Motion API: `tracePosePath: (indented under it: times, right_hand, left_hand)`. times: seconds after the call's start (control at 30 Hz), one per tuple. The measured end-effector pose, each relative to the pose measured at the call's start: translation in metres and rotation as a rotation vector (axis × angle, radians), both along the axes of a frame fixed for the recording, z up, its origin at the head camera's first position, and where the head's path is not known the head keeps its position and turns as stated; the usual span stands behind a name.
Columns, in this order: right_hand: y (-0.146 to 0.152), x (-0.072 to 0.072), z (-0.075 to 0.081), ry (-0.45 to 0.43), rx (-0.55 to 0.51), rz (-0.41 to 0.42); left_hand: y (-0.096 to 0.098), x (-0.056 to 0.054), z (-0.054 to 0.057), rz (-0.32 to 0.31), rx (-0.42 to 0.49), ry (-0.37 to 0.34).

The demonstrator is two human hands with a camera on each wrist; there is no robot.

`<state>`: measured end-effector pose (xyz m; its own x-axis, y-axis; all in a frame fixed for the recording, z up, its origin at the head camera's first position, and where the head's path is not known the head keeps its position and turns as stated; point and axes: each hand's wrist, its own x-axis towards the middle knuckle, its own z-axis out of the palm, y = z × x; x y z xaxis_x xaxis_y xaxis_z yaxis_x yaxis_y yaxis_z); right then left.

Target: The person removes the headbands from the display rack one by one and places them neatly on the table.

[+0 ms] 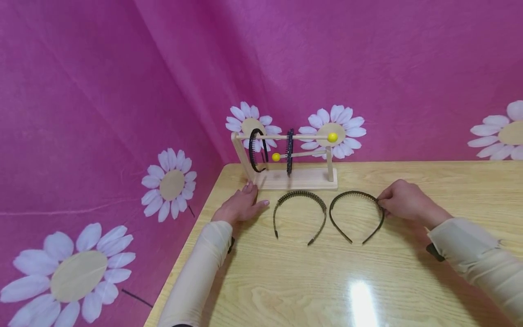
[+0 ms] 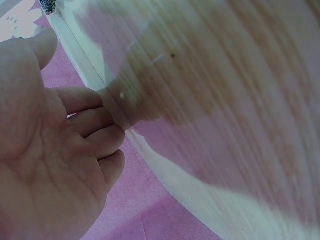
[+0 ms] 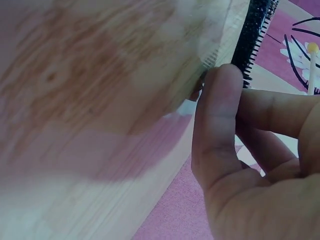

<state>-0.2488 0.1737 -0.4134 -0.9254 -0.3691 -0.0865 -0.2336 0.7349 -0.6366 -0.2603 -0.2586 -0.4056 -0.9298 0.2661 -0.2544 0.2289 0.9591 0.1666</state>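
On wood-grain tabletop (image 1: 286,281): pinches toothed dark headband (image 1: 354,192) by right side with right hand (image 1: 406,203), the nearer; arches leftward from fingertips (image 3: 227,77), open ends bodyward. Rests left hand (image 1: 238,205), fingers loose, beside wooden headband rack (image 1: 300,179).

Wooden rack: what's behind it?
Behind the rack: the back of the table, then magenta cloth with two daisies. The rack's upper bar and left hung headband hide parts of those flowers.
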Motion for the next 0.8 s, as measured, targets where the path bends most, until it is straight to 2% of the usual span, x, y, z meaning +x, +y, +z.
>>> tracePosePath:
  times: [0.33,0.57,0.8]
  right_hand:
    - [0.0,0.002,0.005,0.039,0.034,-0.015]
    - [-0.007,0.004,0.012,0.133,0.014,-0.043]
    - [-0.023,0.006,0.024,0.156,-0.026,-0.064]
  left_hand:
    - [-0.002,-0.001,-0.002,-0.027,-0.024,0.015]
    - [0.0,-0.002,0.0,-0.034,-0.021,0.008]
    - [0.001,-0.001,0.001,-0.025,-0.005,0.005]
